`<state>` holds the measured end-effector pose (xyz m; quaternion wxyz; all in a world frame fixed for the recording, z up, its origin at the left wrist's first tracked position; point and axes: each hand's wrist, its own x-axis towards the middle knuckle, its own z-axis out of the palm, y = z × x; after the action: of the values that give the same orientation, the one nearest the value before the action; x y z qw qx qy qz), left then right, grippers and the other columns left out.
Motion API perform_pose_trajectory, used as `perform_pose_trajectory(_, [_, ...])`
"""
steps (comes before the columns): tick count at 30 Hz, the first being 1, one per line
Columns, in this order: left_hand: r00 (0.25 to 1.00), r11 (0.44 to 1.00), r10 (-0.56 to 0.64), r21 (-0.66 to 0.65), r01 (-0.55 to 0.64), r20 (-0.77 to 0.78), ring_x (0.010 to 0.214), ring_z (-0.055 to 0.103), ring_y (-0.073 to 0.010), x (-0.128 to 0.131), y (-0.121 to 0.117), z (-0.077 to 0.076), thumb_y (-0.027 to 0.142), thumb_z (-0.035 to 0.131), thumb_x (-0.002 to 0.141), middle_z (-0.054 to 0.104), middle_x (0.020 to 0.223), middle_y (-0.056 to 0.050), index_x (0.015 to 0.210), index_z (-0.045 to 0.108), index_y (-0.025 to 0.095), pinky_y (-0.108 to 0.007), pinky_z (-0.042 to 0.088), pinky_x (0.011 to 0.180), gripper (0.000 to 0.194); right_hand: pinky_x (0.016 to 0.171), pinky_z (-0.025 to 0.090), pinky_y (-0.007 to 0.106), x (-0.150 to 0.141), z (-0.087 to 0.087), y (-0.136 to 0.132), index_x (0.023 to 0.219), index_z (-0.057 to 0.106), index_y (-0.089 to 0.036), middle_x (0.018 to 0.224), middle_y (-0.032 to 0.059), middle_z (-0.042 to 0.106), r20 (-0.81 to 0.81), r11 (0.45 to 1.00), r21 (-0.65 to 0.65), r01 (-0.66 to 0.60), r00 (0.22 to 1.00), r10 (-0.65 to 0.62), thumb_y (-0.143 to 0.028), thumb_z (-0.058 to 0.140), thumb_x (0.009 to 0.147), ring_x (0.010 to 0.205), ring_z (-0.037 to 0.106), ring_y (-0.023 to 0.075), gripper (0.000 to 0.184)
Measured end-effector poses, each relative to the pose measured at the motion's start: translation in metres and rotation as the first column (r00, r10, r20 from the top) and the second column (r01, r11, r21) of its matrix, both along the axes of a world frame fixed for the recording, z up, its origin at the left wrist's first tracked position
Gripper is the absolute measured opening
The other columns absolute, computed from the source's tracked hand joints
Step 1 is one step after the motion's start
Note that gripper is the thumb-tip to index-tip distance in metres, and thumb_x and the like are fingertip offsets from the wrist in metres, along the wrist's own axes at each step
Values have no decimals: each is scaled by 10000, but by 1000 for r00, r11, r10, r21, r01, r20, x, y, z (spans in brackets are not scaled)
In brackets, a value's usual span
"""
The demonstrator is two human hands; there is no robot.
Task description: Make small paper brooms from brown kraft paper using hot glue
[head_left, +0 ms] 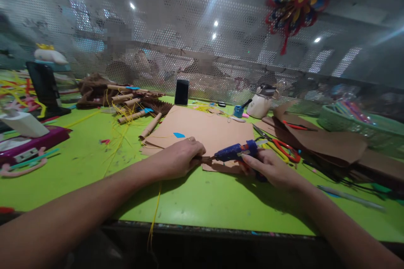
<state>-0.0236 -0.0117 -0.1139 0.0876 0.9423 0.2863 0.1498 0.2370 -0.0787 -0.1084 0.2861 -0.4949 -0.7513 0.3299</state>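
Two bare forearms reach in from the near edge over one green bench [189,206]. Fingers of the left hand [181,155] are bent and together, clamped on one narrow brown paper piece [206,159] just above the bench, before the near edge of one large tan sheet [208,126]. Fingers of the right hand [268,166] are wrapped around one blue glue gun [235,151], its nozzle aimed left at that piece; whether they touch, I cannot tell. One blue paper scrap [179,135] lies on the sheet. Beyond it stand one dark phone [182,91], one small blue jar [238,112] and one pale jug [260,104]. At least four brown tubes [134,116] pile at left among yellow strings; one green basket [385,136] sits at right.
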Motion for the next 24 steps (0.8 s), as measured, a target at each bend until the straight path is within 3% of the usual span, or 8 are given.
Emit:
perform_pose_trajectory(15, [1000,1000,10,15,-10,-19,824,503,-192,0,0,0,250,432,874,561,847,-62,906,577,181,-284,377,688,164,419,255,225,-2,-4,0,577,500,-158,509,-10,446,-2,994,19,110,994,-110,-512,455,839,466,369,86,442])
perform_pose_trajectory(24, [1000,1000,4,17,-4,-23,829,496,-190,0,1,-1,247,448,871,562,853,-59,927,576,185,-277,369,690,154,445,263,233,-3,-7,4,618,505,-159,554,-7,453,-25,996,8,84,996,-84,-502,444,848,492,373,92,417])
